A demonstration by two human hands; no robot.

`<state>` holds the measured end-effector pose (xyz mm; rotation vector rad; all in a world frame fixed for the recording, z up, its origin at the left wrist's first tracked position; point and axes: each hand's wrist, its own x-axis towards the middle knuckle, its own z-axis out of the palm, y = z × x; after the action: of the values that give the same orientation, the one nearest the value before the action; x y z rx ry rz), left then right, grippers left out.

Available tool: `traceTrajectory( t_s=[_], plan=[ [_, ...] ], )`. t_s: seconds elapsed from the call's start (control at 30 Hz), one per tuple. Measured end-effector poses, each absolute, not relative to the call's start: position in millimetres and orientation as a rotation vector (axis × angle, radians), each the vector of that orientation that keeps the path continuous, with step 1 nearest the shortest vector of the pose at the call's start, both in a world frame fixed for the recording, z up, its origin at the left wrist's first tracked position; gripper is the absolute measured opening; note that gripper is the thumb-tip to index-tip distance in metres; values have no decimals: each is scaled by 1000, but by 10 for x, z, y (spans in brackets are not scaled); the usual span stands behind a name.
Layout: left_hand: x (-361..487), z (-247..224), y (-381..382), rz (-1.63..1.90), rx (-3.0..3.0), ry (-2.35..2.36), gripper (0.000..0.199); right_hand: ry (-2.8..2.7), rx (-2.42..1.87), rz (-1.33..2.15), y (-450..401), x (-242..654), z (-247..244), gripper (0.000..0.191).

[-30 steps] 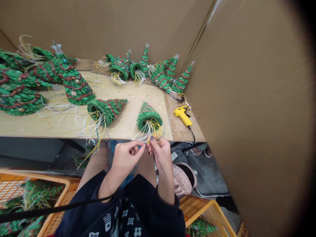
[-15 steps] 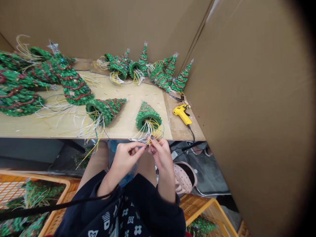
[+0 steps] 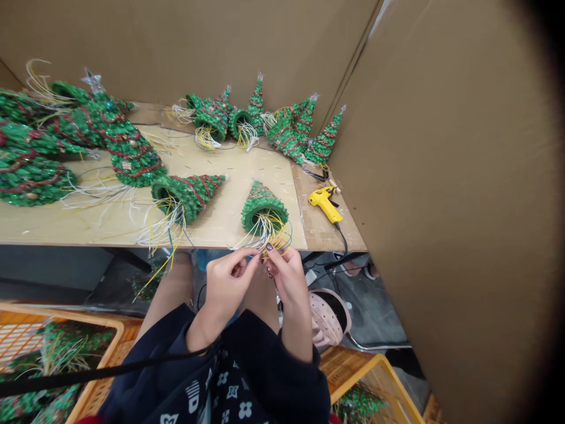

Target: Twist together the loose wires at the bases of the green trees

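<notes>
A small green Christmas tree (image 3: pixel 259 200) with red garland lies on its side near the table's front edge, its hollow base facing me. White and yellow wires (image 3: pixel 266 225) spill out of that base toward my hands. My right hand (image 3: pixel 286 272) is closed, with the yellow wires pinched between thumb and fingers. Close against it, my left hand (image 3: pixel 232 275) pinches wire ends between thumb and forefinger. The fingertips of both hands meet just beyond the table edge; exactly which wires lie between them is too small to tell.
Another tree (image 3: pixel 189 197) lies to the left with wires trailing over the edge. A yellow glue gun (image 3: pixel 325 204) rests at the right. Several more trees (image 3: pixel 128 147) stand or lie along the back and left. Orange crates (image 3: pixel 99 315) holding trees flank me below. Cardboard walls (image 3: pixel 424 176) enclose the table.
My left hand and forearm have shifted slightly right, and its fingertips have moved a little against the right hand's. The view has shifted very slightly. The trees lie as before.
</notes>
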<state>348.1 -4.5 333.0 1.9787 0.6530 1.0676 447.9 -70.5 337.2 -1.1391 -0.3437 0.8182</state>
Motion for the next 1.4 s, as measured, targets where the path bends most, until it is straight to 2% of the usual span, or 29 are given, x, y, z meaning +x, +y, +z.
traceTrajectory(
  t_s=[0.2, 0.53, 0.73, 1.4],
  plan=[
    [3466, 3340, -52, 1115, 2018, 639, 12, -392, -1176, 800, -711, 4468, 3390, 26],
    [3399, 3341, -21, 1157, 2299, 461, 15, -359, -1155, 903, -726, 4467, 3445, 32],
    [3342, 3376, 38, 1087, 2536, 429, 17, -362, -1164, 798, -658, 4453, 3462, 28],
    [3315, 3396, 86, 1164, 2634, 430, 17, -402, -1184, 780, -637, 4453, 3456, 23]
  ],
)
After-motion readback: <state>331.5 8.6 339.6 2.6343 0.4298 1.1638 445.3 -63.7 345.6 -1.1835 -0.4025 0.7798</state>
